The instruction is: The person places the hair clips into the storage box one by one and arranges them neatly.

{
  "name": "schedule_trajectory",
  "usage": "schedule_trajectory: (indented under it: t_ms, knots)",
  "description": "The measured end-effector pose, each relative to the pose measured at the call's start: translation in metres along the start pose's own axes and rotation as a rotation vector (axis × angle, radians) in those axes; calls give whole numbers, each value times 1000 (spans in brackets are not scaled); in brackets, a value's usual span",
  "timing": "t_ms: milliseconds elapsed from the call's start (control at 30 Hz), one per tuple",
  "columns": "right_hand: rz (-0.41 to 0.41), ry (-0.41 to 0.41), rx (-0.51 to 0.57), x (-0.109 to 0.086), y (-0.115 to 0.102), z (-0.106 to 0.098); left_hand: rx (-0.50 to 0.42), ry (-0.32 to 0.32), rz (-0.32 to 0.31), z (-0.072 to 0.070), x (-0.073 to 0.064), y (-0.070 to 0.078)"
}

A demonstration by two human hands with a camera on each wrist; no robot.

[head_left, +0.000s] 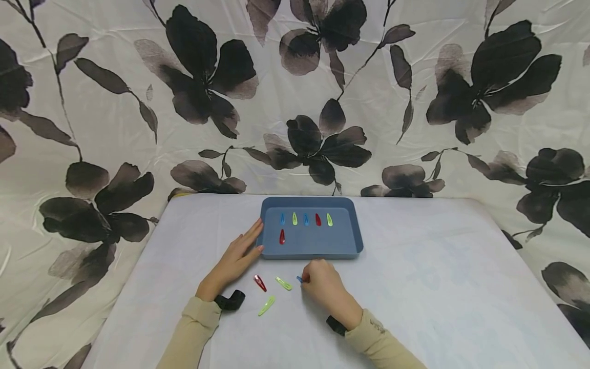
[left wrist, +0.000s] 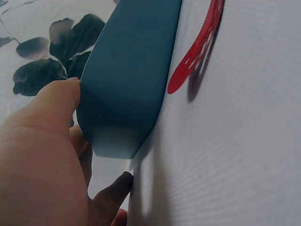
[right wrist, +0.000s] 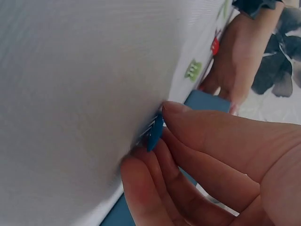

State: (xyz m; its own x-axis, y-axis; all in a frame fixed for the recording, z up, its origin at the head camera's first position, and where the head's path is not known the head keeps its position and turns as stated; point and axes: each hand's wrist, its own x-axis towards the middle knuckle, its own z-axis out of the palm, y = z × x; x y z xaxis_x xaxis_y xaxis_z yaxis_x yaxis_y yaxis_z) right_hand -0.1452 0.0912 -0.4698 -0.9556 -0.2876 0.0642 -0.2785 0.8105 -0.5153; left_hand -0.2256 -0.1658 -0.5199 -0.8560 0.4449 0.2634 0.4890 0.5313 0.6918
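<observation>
My right hand [head_left: 324, 284] pinches a blue hair clip [right wrist: 155, 132] between thumb and fingers, low over the white cloth in front of the tray. At the left end of the blue-grey tray [head_left: 313, 251], my left hand [head_left: 237, 261] rests with fingers extended along its side. Inside the tray a row of blue, green and red hair clips runs along the back, with one red clip [head_left: 282, 236] below its left end. Between my hands a red hair clip [head_left: 260, 283] and two green clips, one nearer the tray [head_left: 283, 283] and one closer to me [head_left: 266, 305], lie on the cloth.
A white cloth [head_left: 438, 277] covers the table, with the tray near its far edge. Behind hangs a floral-patterned sheet [head_left: 258, 169]. Black bands [head_left: 230, 301] sit on both wrists, below beige sleeves [head_left: 193, 323].
</observation>
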Motion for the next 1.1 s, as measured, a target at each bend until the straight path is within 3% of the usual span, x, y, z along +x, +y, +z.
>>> schedule_trajectory:
  t_ms: [267,433,567,867,1100]
  knots:
    - [-43,61,-132,-4,-5,6,0,-3,-11,0,1,1]
    - [-82,93,-123,-3,-2,8,3,1,-9,1,0,0]
    - [-86,85,-23,0,4,5,10,5,4,1,0,-1]
    - [-22,-21,247,8,16,-5,12,2,0,1,0,-3]
    - [84,-93,470,17,17,-13,17,3,5,2,1,-3]
